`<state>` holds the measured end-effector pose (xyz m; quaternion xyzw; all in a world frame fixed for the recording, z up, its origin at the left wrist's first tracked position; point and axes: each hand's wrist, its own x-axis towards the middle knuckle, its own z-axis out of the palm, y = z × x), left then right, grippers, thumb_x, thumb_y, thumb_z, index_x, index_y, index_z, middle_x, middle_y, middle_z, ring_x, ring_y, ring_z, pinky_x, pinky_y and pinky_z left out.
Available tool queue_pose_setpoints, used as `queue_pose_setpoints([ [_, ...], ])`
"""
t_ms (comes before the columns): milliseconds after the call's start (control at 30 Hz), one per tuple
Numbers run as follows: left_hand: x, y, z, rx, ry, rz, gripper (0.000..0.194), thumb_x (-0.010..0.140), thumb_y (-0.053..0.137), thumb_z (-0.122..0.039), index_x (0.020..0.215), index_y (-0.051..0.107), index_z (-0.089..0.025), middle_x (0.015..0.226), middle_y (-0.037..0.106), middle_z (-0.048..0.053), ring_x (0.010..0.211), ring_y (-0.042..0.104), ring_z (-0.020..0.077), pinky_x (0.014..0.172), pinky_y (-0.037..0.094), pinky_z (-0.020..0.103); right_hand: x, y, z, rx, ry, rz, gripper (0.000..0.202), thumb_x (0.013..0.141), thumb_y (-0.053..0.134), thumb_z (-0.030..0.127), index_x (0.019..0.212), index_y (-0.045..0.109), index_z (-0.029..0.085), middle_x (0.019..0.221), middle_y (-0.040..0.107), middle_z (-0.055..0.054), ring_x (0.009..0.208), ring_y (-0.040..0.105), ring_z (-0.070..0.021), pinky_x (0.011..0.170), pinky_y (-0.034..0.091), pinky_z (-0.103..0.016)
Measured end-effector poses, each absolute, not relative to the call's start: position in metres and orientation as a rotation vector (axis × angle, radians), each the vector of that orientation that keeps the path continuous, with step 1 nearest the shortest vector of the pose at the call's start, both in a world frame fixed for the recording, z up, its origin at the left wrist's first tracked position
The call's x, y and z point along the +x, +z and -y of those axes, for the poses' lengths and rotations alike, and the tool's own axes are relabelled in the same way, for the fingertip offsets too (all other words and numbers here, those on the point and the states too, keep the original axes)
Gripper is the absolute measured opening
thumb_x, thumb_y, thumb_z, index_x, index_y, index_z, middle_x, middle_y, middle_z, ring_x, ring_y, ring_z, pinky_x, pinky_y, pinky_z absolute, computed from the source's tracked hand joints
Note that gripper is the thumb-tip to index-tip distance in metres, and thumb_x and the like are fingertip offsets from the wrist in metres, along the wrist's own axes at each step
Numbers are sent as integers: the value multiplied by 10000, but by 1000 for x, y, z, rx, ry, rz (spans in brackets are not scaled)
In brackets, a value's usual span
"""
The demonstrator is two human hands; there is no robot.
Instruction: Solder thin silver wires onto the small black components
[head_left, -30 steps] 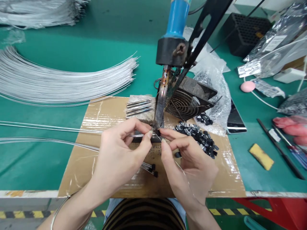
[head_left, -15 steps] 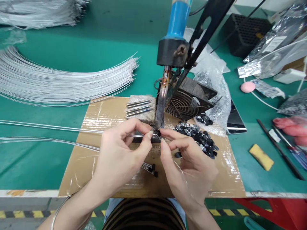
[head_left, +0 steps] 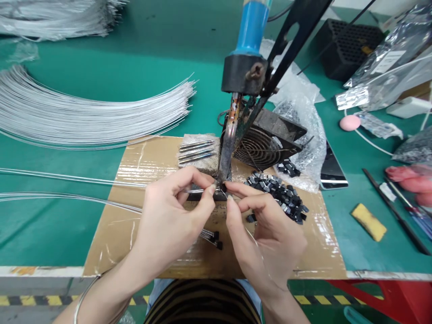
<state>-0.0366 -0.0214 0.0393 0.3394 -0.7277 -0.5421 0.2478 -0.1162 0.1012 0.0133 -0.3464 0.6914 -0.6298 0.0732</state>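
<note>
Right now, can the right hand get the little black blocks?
Probably yes: the black blocks lie beside the right hand, nothing seen between, though it seems to hold a thin wire.

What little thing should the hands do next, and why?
Maybe the right hand should nudge its thin strand slightly nearer the iron's tip: the left hand pinches a silvery wire just below that tip, and the strand curves up close by. Exact contact is too small to see.
</note>
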Motion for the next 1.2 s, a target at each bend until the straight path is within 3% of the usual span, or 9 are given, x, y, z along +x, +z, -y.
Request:
queue_pose_setpoints([
  [1200, -36, 43, 21, 927, -1500, 1991, 84, 824, 708, -143, 771, 682, -202, 849, 729, -33, 809, 686, 124, 632, 478, 190, -117, 13, -98, -1162, -1912, -2173, 221, 836, 704, -21, 895, 650, 185, 1000, 761, -43, 1004, 750, -190, 889, 598, -305],
])
